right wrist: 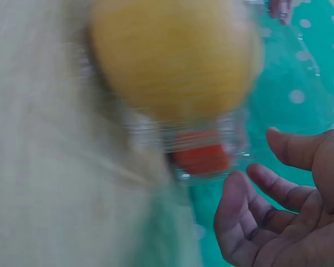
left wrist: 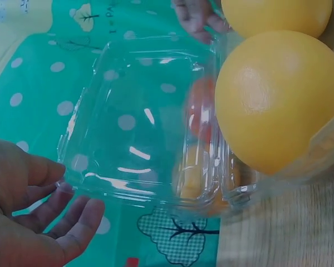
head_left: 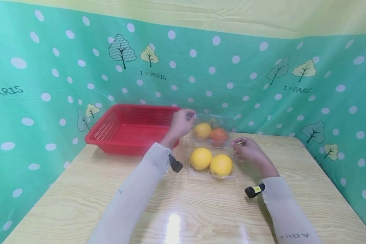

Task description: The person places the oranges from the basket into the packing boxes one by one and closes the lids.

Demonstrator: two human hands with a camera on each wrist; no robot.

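A clear plastic clamshell container (head_left: 211, 176) is on the table with its lid (left wrist: 139, 111) raised. Two large round yellow fruits (head_left: 201, 158) sit in the near part. Through the clear plastic behind them, a yellow-orange fruit (head_left: 202, 130) and a red-orange fruit (head_left: 218, 136) show; whether they lie in the container or behind it, I cannot tell. My left hand (head_left: 183, 122) pinches the lid's outer left corner between thumb and fingertips. By the container's right side is my right hand (head_left: 250, 151), its fingers loosely bent and thumb apart, with nothing visible between them (right wrist: 284, 206).
A red plastic basket (head_left: 131, 149) with slotted walls stands left of the container, close to my left forearm. The light wooden table (head_left: 183, 203) carries everything. Behind it hangs a green dotted cloth (head_left: 231, 78) with tree prints.
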